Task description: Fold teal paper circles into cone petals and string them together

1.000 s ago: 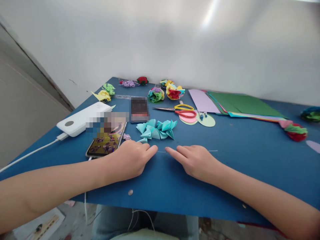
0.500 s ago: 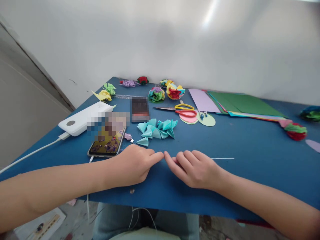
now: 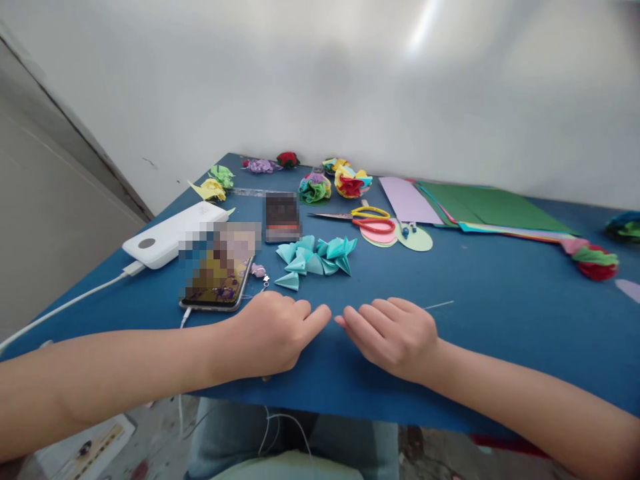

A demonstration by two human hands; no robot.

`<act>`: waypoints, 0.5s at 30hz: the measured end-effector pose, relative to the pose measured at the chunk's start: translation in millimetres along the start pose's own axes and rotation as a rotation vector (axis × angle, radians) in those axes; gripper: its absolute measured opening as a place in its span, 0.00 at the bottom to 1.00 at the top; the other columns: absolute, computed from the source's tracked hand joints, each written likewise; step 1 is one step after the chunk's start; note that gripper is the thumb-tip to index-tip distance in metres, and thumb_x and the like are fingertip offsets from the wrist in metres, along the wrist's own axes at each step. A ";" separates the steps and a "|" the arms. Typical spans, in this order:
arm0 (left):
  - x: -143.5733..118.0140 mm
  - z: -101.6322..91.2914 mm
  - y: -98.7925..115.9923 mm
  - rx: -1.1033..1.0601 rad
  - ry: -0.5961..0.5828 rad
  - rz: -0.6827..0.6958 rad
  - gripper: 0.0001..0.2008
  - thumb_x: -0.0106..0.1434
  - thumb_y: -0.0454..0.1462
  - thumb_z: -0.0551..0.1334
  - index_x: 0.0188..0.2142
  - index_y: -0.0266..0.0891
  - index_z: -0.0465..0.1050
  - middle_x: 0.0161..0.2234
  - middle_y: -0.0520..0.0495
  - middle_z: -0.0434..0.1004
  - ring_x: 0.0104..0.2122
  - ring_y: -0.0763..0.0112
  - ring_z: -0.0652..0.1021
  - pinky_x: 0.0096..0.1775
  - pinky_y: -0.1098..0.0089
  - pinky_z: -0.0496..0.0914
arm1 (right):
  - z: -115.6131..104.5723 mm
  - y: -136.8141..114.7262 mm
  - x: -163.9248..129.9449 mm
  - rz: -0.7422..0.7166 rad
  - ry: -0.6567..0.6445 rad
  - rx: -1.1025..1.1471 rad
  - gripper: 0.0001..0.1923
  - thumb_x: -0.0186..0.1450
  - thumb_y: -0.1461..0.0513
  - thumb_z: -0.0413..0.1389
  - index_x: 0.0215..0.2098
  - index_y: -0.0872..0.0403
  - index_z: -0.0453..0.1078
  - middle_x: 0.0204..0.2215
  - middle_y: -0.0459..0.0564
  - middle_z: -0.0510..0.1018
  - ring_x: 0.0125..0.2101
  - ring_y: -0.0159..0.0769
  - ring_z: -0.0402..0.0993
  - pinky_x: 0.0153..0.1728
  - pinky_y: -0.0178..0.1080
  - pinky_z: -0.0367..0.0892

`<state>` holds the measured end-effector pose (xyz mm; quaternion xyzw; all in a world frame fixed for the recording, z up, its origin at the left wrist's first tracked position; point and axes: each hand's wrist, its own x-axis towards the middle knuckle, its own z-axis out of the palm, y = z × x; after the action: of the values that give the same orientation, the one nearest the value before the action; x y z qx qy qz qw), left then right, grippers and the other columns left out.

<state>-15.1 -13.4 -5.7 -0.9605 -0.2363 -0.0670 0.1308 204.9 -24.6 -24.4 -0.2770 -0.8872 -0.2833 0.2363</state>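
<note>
- Wire point(image 3: 439, 305), thin and pale, is lying flat on the blue counter point(image 3: 500, 320), and only a short bit is showing past the right hand point(image 3: 395, 337).
- It is pointing sideways, tipped up a little at its far right end.
- The right hand is lying over it, so this hand is nearer; its fingers point(image 3: 357, 323) are curled down close together, and I cannot tell if they are pinching the wire.
- The left hand point(image 3: 273, 331) is resting knuckles up, one finger pointing at the right hand, tips almost touching.
- Half a second ago the showing bit was lying level and reaching farther right.
</note>
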 end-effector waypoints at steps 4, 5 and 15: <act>0.4 -0.9 0.3 0.052 0.083 0.018 0.10 0.60 0.30 0.48 0.40 0.34 0.62 0.21 0.50 0.67 0.19 0.70 0.69 0.20 0.71 0.57 | -2.8 0.9 5.8 0.033 -0.012 0.044 0.07 0.62 0.61 0.54 0.29 0.56 0.68 0.17 0.42 0.64 0.21 0.28 0.56 0.24 0.37 0.46; 0.3 -1.5 1.0 0.084 0.138 0.026 0.11 0.61 0.30 0.48 0.42 0.32 0.62 0.22 0.50 0.67 0.19 0.70 0.69 0.21 0.70 0.57 | -4.1 0.5 7.4 0.041 -0.018 0.065 0.07 0.63 0.61 0.53 0.30 0.56 0.68 0.17 0.43 0.65 0.21 0.29 0.57 0.24 0.37 0.47; -2.8 -4.3 4.8 0.055 0.340 -0.009 0.11 0.62 0.29 0.46 0.42 0.30 0.63 0.26 0.46 0.72 0.24 0.70 0.73 0.25 0.70 0.63 | -9.7 -3.6 4.1 -0.002 0.072 0.083 0.07 0.61 0.64 0.55 0.37 0.60 0.67 0.20 0.44 0.69 0.23 0.29 0.60 0.24 0.37 0.50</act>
<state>-15.5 -19.9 -3.1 -0.9304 -0.2168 -0.2225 0.1948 202.2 -31.8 -16.3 -0.2557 -0.8893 -0.2565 0.2792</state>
